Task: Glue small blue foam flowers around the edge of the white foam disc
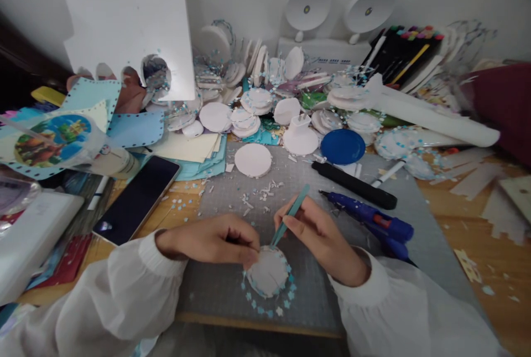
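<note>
Two hands work at a white disc (269,275) near the front edge of the cutting mat (315,304): the left hand (230,241) pinches its upper-left rim, probably to steady it, while the right hand (317,235) grips teal tweezers (292,212), their slim tips suited to the narrow edge. A star strand (291,287) loops around the disc's near side. Scraps (269,190) litter the mat ahead; a blue glue gun (373,218) crowds the right.

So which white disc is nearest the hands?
The star-trimmed disc by the left hand and teal tweezers; the other discs lie farther back.
</note>
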Demonstrator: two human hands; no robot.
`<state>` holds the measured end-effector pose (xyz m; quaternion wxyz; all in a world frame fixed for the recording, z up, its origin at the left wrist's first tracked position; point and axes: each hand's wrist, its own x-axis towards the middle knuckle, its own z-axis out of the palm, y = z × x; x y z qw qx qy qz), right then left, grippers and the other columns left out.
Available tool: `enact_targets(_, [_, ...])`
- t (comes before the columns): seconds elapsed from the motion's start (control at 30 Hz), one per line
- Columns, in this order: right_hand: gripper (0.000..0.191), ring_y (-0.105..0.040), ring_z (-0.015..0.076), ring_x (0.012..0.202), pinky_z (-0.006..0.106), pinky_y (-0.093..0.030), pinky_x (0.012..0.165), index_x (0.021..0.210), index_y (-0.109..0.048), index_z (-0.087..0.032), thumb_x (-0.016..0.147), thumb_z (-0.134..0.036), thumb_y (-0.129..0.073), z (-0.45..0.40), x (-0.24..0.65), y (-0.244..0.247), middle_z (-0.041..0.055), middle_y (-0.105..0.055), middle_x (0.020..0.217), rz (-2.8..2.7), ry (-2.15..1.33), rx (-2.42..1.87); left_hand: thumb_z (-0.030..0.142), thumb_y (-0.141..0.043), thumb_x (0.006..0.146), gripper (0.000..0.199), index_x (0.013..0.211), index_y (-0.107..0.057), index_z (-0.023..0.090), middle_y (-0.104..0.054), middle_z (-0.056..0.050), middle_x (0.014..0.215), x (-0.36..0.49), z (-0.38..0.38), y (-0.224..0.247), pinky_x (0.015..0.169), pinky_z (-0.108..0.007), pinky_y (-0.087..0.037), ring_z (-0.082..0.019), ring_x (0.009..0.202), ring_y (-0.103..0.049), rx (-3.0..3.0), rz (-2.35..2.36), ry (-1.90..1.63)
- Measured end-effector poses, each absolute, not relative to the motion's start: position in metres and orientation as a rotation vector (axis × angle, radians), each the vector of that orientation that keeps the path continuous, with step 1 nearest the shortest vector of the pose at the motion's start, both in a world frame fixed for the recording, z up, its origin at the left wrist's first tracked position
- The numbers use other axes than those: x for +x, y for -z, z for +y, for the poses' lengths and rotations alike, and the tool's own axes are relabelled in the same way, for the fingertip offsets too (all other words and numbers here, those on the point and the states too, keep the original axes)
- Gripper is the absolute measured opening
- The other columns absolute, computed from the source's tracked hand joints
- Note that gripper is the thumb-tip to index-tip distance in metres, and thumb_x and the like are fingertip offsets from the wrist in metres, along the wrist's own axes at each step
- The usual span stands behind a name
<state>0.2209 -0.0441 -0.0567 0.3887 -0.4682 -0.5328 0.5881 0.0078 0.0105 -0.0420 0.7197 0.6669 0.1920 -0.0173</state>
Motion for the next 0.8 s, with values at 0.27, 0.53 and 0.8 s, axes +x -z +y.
enact_targets(0.27, [0.028,-0.056,0.0134,0.071,0.029,-0.048,0.068,0.084,-0.052,-0.020,0.088,-0.048,-0.054,-0.0430,0.2209,0.0565,0.0022,-0.059,0.081,-1.355,-1.496,-1.166,0.026,-0.053,0.090,0.027,0.069,-0.059,0.010,-0.046,0.003,0.059,0.0080,0.0112,0.0413,0.049,-0.015,-0.030,-0.006,0.054,-0.038,1.486,0.422,0.041])
enact_targets(0.53, [0.028,-0.056,0.0136,0.071,0.029,-0.048,0.067,0.085,-0.052,-0.020,0.088,-0.048,-0.053,-0.0448,0.2210,0.0564,0.0020,-0.058,0.080,-1.376,-1.504,-1.162,0.023,-0.053,0.090,0.025,0.069,-0.059,0.010,-0.048,0.002,0.060,0.0085,0.0098,0.0410,0.050,-0.015,-0.031,-0.007,0.056,-0.040,1.478,0.435,0.028])
enact_targets(0.8, [0.026,-0.057,0.0141,0.072,0.030,-0.049,0.069,0.086,-0.052,-0.021,0.089,-0.047,-0.052,-0.0455,0.2194,0.0549,0.0028,-0.059,0.082,-1.392,-1.482,-1.181,0.028,-0.052,0.091,0.029,0.070,-0.059,0.010,-0.048,0.002,0.060,0.0078,0.0121,0.0425,0.050,-0.016,-0.032,-0.007,0.055,-0.039,1.506,0.421,0.053])
